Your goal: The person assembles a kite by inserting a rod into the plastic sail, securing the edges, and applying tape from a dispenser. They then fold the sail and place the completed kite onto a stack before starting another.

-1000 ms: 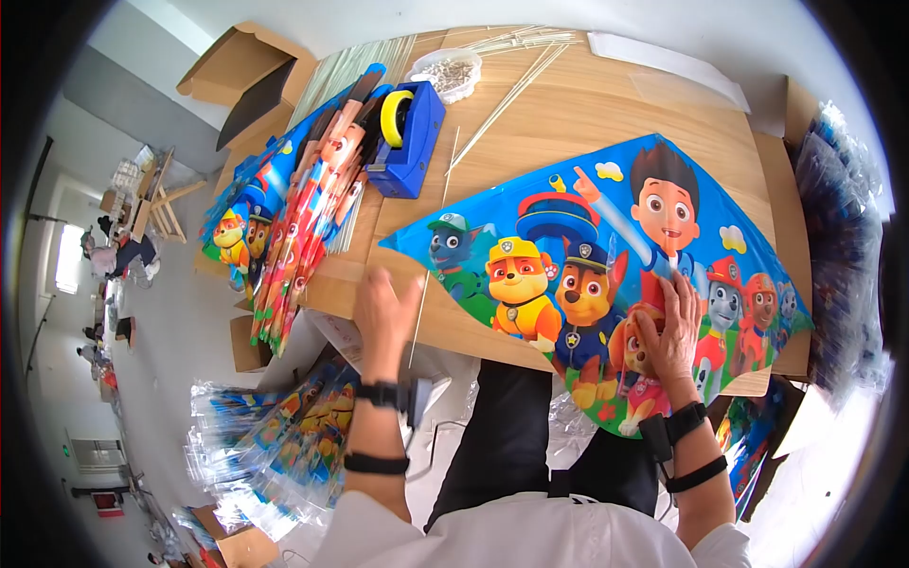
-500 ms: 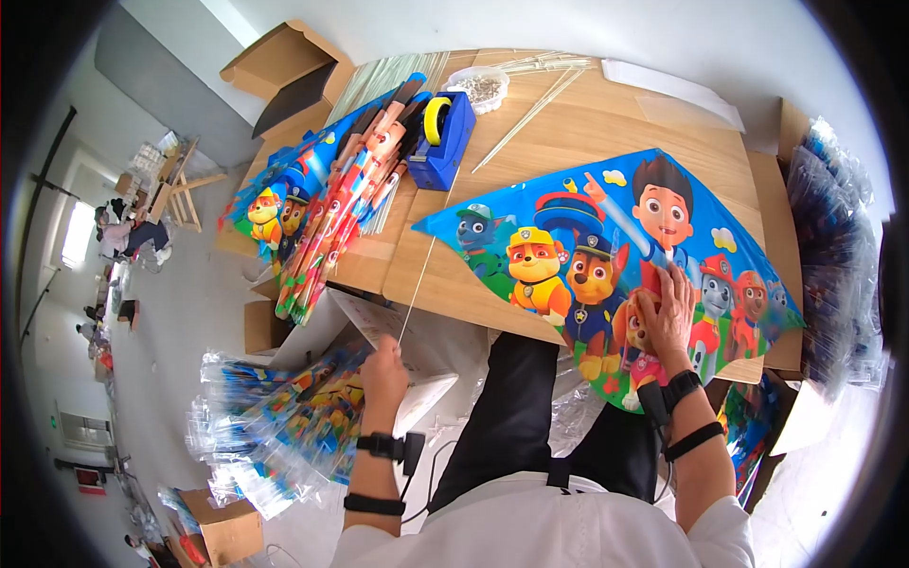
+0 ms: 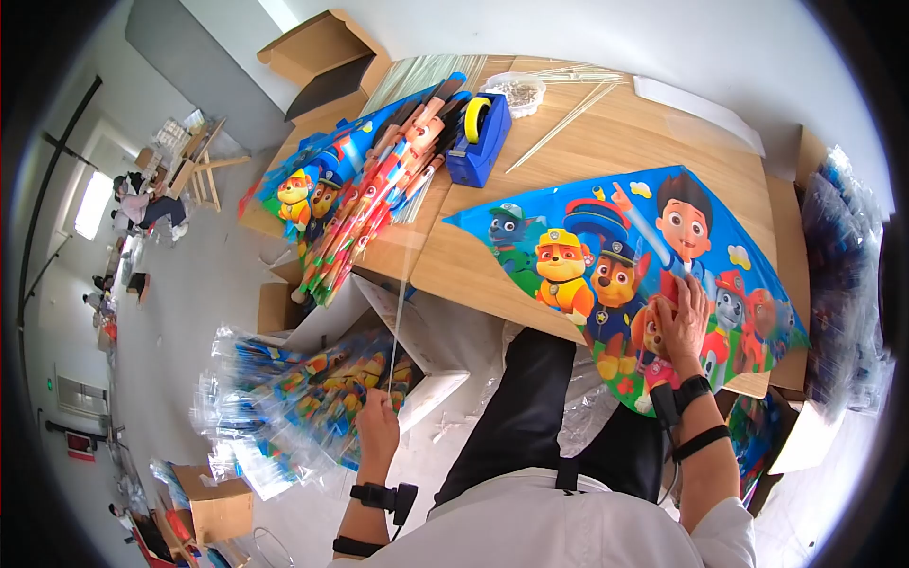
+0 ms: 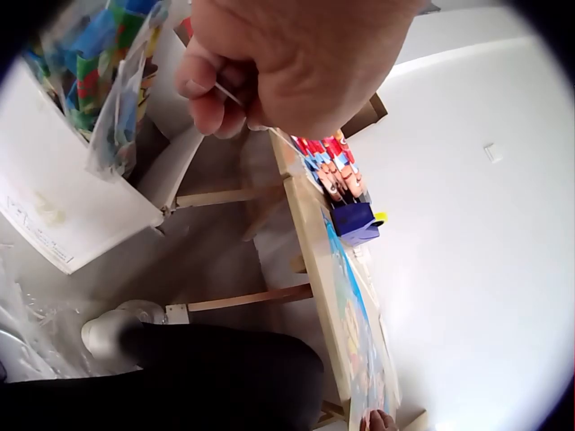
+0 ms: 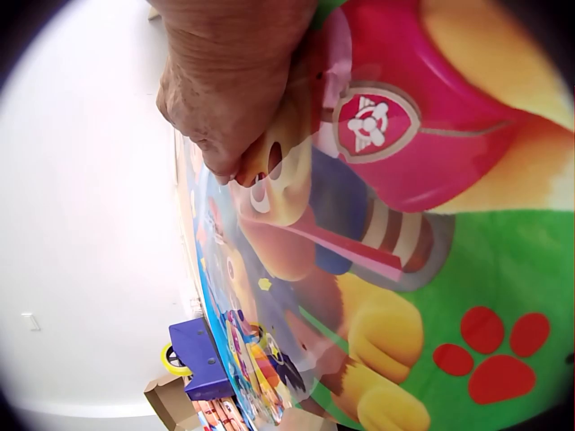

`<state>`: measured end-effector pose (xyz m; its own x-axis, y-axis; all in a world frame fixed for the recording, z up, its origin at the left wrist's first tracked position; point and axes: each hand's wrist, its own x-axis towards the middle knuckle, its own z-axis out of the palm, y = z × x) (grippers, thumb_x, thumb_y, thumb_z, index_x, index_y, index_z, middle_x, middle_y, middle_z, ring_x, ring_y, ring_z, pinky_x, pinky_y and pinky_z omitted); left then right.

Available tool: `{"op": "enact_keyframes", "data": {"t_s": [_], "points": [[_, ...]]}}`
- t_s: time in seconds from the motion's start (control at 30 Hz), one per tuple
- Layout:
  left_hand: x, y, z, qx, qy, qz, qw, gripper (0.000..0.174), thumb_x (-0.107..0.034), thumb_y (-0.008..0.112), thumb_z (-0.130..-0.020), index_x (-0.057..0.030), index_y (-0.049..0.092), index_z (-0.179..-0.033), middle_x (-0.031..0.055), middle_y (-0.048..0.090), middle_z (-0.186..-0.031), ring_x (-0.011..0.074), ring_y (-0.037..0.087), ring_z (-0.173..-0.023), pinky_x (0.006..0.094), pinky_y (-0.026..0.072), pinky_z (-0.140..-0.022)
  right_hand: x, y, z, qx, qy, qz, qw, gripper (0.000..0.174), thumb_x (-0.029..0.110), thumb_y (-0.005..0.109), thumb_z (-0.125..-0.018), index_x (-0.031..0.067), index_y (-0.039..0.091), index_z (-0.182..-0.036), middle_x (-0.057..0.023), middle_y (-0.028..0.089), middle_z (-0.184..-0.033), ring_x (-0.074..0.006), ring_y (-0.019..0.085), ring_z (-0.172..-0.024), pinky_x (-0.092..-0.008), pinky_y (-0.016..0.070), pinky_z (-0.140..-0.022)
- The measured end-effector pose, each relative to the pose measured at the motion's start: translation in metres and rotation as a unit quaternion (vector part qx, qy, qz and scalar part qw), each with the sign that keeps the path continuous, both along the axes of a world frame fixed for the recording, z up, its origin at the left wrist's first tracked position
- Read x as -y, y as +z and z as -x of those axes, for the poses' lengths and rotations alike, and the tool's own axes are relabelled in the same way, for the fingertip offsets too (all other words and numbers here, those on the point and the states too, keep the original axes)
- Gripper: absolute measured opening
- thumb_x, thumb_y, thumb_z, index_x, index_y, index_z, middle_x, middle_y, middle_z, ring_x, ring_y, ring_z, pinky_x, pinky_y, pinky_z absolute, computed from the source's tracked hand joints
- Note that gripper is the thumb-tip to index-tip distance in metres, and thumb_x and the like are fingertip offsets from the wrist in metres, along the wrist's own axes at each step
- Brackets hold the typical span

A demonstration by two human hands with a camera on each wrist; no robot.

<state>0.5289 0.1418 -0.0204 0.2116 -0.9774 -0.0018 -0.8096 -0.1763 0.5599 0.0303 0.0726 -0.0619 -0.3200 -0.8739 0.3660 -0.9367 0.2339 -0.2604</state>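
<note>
A printed kite sheet with cartoon dogs and a boy lies on the table, its lower point hanging past the front edge. My right hand rests on its lower middle with fingers spread; in the right wrist view that hand presses close on the print. Off the table's front edge, my left hand pinches the lower end of a thin pale rod, which slants up toward the table. The left wrist view shows the curled fingers round the rod's end.
A blue tape dispenser stands beside rolled kite sheets. Behind are a tub of small parts and loose thin rods. Bagged kites lie below on the left; more plastic bags are at the right.
My left hand has taken hold of the thin rod and drawn it down toward me, off the table's front edge. The right hand stays on the kite sheet.
</note>
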Motion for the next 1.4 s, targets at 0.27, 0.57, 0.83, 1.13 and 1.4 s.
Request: {"op": "enact_keyframes", "data": {"t_s": [0.27, 0.57, 0.83, 1.13, 1.4], "points": [[-0.043, 0.001, -0.014, -0.127, 0.085, -0.082, 0.985, 0.005, 0.0, 0.044, -0.085, -0.0022, 0.048, -0.084, 0.007, 0.049, -0.052, 0.0134, 0.05, -0.04, 0.0276, 0.0408, -0.035, 0.002, -0.003, 0.002, -0.012, 0.0, -0.01, 1.0, 0.047, 0.03, 0.057, -0.083, 0.0089, 0.047, -0.124, -0.0143, 0.042, -0.132, -0.0319, 0.036, -0.125, -0.0433, 0.026, -0.106], [0.013, 0.008, 0.004, -0.213, 0.102, -0.085, 0.968, 0.005, -0.003, 0.047, -0.087, -0.0007, 0.049, -0.083, 0.008, 0.05, -0.05, 0.0143, 0.05, -0.038, 0.0274, 0.0396, -0.035, 0.002, 0.001, 0.0, -0.007, 0.002, -0.006, 1.0, 0.047, 0.028, 0.059, -0.083, 0.009, 0.047, -0.124, -0.0141, 0.042, -0.132, -0.0324, 0.036, -0.125, -0.0437, 0.0266, -0.105], [0.162, -0.071, -0.01, -0.042, 0.029, 0.101, 0.994, 0.005, -0.002, 0.05, -0.081, 0.0013, 0.047, -0.079, 0.0208, 0.057, -0.062, 0.0388, 0.059, -0.059, 0.044, 0.0478, -0.056, 0.003, 0.004, -0.002, 0.001, -0.006, -0.023, 1.0, 0.047, 0.027, 0.059, -0.082, 0.009, 0.048, -0.124, -0.0134, 0.042, -0.133, -0.0319, 0.035, -0.126, -0.0429, 0.026, -0.106], [0.274, -0.039, 0.001, 0.208, -0.018, 0.087, 0.974, 0.014, -0.009, 0.046, -0.081, -0.0004, 0.055, -0.088, 0.0239, 0.063, -0.081, 0.0391, 0.062, -0.081, 0.0473, 0.0498, -0.071, 0.005, 0.006, -0.004, 0.0, -0.008, -0.036, 0.999, 0.047, 0.024, 0.057, -0.082, 0.0098, 0.047, -0.126, -0.0133, 0.041, -0.134, -0.0324, 0.035, -0.126, -0.0441, 0.0261, -0.105], [0.291, 0.056, 0.019, 0.326, -0.028, 0.048, 0.944, 0.015, -0.014, 0.054, -0.081, -0.0022, 0.058, -0.09, 0.0198, 0.065, -0.081, 0.0354, 0.064, -0.079, 0.0438, 0.0518, -0.069, 0.006, 0.007, -0.006, 0.016, -0.011, -0.039, 0.999, 0.047, 0.022, 0.057, -0.081, 0.0084, 0.047, -0.126, -0.0138, 0.04, -0.135, -0.0337, 0.035, -0.126, -0.0449, 0.0253, -0.106]]}}
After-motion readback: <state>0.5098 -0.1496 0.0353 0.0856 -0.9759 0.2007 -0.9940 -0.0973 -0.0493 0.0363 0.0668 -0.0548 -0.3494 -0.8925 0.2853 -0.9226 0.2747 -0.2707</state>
